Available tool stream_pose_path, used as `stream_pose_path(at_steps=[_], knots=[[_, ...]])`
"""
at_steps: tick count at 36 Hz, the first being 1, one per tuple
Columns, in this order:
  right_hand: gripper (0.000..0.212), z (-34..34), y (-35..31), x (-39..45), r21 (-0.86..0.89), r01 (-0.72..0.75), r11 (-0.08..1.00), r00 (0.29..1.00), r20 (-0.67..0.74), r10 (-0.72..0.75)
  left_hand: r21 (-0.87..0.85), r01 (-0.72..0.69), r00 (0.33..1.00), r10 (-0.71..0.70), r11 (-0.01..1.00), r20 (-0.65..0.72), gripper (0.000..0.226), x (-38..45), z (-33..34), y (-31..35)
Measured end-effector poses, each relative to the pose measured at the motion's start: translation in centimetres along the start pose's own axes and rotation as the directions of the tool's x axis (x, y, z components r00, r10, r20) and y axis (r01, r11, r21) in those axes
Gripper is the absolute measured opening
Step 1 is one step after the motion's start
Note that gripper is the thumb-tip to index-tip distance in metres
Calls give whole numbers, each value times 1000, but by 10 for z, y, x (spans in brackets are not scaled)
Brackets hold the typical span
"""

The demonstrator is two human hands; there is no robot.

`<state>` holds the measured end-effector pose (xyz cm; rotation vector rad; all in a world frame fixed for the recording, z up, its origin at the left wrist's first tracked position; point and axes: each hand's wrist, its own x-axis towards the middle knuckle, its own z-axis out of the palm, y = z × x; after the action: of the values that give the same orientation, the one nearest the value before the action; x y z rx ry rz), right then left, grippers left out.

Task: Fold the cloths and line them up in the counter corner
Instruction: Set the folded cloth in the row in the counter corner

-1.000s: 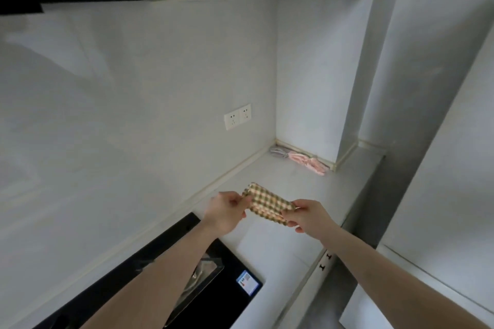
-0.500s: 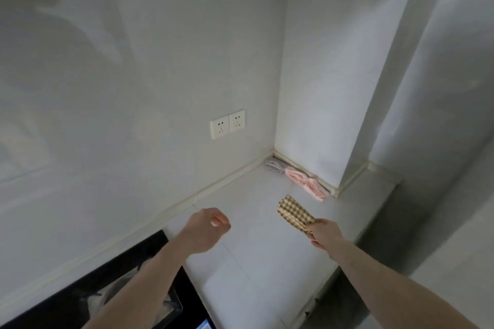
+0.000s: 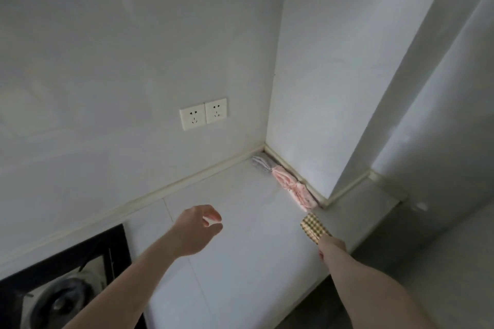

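R hand [image 3: 332, 247] pinches folded checked cloth [image 3: 315, 227], now carried to the row's end by pink cloths [image 3: 294, 189]; L hand [image 3: 197, 230] has let go, fingers loosely curled, empty.

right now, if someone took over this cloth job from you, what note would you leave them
Right hand: pinches the folded checked cloth, held out just short of the row's near end.
Left hand: holds nothing, fingers loosely curled above the counter.
Done: a grey cloth and pink cloths lie folded in a row along the right wall.
Left: set the checked cloth down at the near end of that row.
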<state>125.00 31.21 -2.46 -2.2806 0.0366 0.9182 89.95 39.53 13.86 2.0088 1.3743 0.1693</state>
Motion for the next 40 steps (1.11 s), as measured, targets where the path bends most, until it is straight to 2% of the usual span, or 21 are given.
stream_pose_path(at_steps=[7,15,18,20,23,26,28,31,34,36,38,40], knots=[[33,-10,-11,35,-10,-43,999,999,-30,43,71,-14,999,12,997,33,6,16,15,18],[36,-14,-26,70,-261,-5,965,1000,4,7,123,-7,999,2,992,37,6,28,25,20],[42,-12,-32,70,-247,-19,969,1000,-11,17,128,12,999,-18,992,49,6,29,29,17],[53,-9,-34,68,-199,-33,979,997,-74,18,134,30,998,-37,991,52,6,28,32,14],[68,-6,-34,60,-302,25,953,993,-100,-57,143,45,997,-53,989,54,8,26,35,13],[64,-4,-31,45,-461,151,875,980,-43,-192,138,45,997,-52,989,48,7,21,38,12],[59,-1,-30,40,-512,206,834,971,-2,-240,129,45,998,-50,991,43,7,16,39,10],[64,7,-31,29,-558,266,786,953,31,-301,98,56,998,-58,994,19,8,4,38,5],[68,21,-34,5,-630,421,653,881,114,-459,54,94,995,-94,994,-14,9,-17,34,-5],[66,37,-37,-21,-636,537,555,816,222,-534,17,136,990,-135,991,-38,10,-37,31,-16],[65,61,-39,-56,-594,662,456,727,362,-584,-3,184,981,-183,983,-70,9,-63,24,-32],[64,87,-36,-98,-498,790,358,599,499,-626,-12,232,966,-232,973,-115,11,-97,15,-51]])
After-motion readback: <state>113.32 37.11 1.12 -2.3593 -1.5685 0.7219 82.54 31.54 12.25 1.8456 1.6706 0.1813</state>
